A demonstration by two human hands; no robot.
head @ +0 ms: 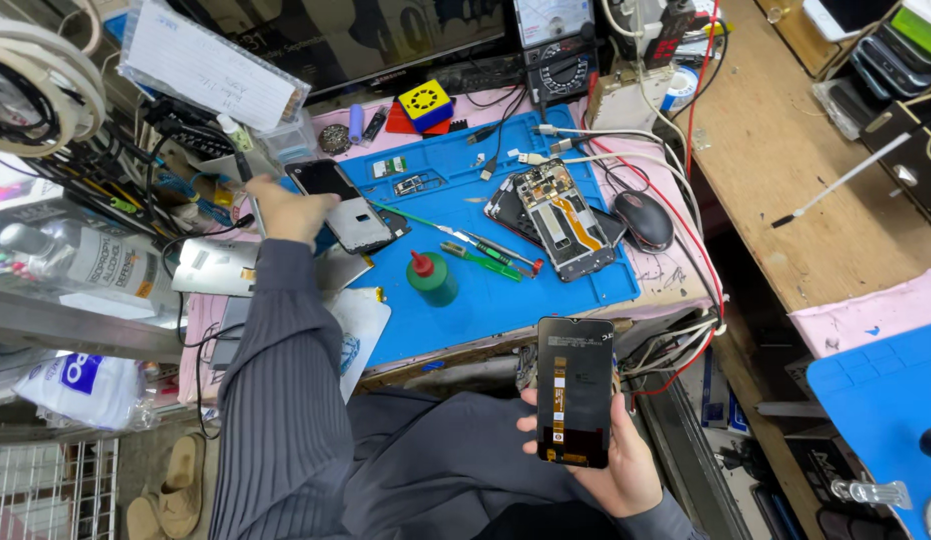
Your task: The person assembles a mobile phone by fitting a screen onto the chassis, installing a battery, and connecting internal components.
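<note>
My right hand [615,460] holds a black phone screen panel [575,390] upright over my lap, its back side with an orange flex strip facing me. My left hand [280,210] reaches out to the left side of the blue work mat [505,290] and grips a dark phone part [345,205] at the mat's left edge. An opened phone [560,215] with bare circuit boards lies on the mat's right half. A green bottle with a red cap [430,278] stands near the mat's front. Green-handled tools [480,250] lie between the bottle and the opened phone.
A black mouse [642,220] sits right of the opened phone amid white and red cables [675,180]. A multimeter [557,50] and a yellow cube [425,103] stand at the back. A clear liquid bottle [75,255] lies left. A second blue mat [880,400] lies at the right.
</note>
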